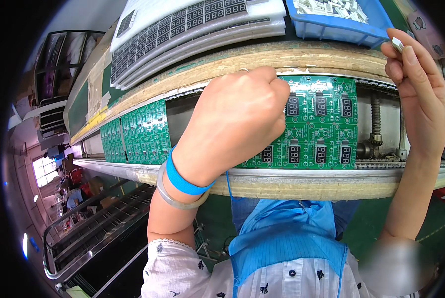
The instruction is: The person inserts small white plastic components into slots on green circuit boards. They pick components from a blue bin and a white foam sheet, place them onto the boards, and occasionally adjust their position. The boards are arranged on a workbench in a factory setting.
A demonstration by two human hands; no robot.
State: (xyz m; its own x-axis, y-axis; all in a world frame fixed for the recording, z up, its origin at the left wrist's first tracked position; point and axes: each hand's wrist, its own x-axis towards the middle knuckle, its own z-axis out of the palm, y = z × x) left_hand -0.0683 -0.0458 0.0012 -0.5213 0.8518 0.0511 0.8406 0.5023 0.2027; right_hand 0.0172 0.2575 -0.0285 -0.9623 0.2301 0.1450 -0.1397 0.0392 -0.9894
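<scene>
My left hand [240,116], wearing a blue wrist strap [185,181] and a pale bangle, is curled over a green circuit board [307,131]. Its fingertips, and anything in them, are hidden beneath the hand. Rows of black digit displays [321,105] sit upright on that board. Raised at the far right, my right hand [421,84] pinches a small white block with pins [397,45] between thumb and fingers. It is beside the corner of a blue bin [336,31] that holds many loose white parts [331,9].
Further left on the rail conveyor [302,175] lie more green boards [145,134]. Stacked white foam trays [197,30] of digit displays stand behind the wooden ledge [182,74]. A threaded shaft [376,114] shows right of the near board. A metal rack [93,223] stands lower left.
</scene>
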